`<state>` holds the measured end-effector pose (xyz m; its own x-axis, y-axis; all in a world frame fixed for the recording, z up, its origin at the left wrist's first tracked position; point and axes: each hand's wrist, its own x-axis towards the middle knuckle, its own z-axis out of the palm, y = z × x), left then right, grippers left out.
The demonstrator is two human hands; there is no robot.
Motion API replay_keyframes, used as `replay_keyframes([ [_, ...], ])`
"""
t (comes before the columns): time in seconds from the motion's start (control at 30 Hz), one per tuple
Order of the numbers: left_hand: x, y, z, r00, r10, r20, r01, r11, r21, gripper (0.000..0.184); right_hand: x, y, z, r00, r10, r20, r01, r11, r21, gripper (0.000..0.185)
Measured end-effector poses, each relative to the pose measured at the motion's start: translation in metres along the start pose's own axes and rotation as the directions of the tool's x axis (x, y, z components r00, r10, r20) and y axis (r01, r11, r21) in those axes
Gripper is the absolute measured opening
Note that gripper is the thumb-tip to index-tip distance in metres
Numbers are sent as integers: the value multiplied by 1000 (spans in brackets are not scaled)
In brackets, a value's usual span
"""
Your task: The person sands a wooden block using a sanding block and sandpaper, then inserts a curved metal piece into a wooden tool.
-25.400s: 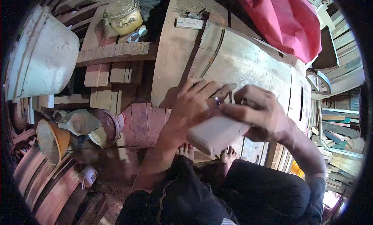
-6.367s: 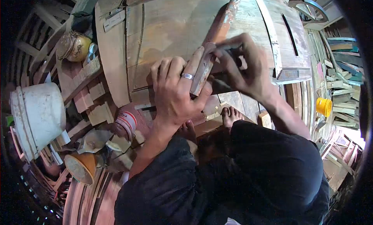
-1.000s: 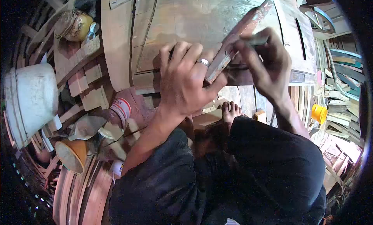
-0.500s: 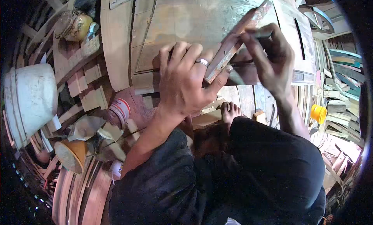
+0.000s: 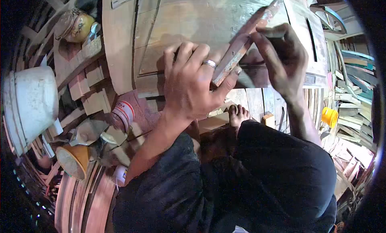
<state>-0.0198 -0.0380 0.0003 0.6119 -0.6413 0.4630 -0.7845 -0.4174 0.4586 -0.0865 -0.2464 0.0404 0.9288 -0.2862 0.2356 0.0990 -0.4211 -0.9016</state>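
Observation:
A long, narrow wooden piece [image 5: 229, 66] with worn reddish and pale paint lies slanted over the wooden bench [image 5: 193, 16]. My left hand [image 5: 193, 78], with a ring on one finger, grips its near end between thumb and fingers. Farther up the same piece, my right hand [image 5: 281, 56] is closed in a pinch at its right edge. Whatever the right fingertips hold, if anything, is too small to name. The piece's far end points toward the upper right.
On the left are a white bucket [image 5: 34, 106], a glass jar [image 5: 76, 27], an orange funnel-like container [image 5: 74, 160] and a red-and-white can [image 5: 124, 112]. Stacked wood strips [image 5: 86, 201] lie below. A yellow bucket [image 5: 329, 117] stands at the right beside scrap wood [image 5: 356, 124].
My right hand has shifted slightly up and right along the wooden piece over the last second. The left hand keeps its grip. Earlier, both hands were around a pale block.

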Motion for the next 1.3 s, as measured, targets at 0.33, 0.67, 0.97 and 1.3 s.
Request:
replay_keyframes([
  [0.33,-2,-2,-1,999,45,-14,-45,999,2,52,-13,-11,-2,985,41,166,-13,986,-169,18],
  [0.67,3,0,1,997,40,-71,-44,997,-60,44,-11,-7,-4,986,1,169,19,993,-119,19],
  [0.97,0,-2,2,999,40,-33,-41,999,-22,48,-8,-5,-1,998,20,54,-18,999,-41,15],
  [1.3,0,-2,2,998,29,-57,-30,1000,-7,51,-6,-5,-1,997,74,-31,-74,997,3,15],
])
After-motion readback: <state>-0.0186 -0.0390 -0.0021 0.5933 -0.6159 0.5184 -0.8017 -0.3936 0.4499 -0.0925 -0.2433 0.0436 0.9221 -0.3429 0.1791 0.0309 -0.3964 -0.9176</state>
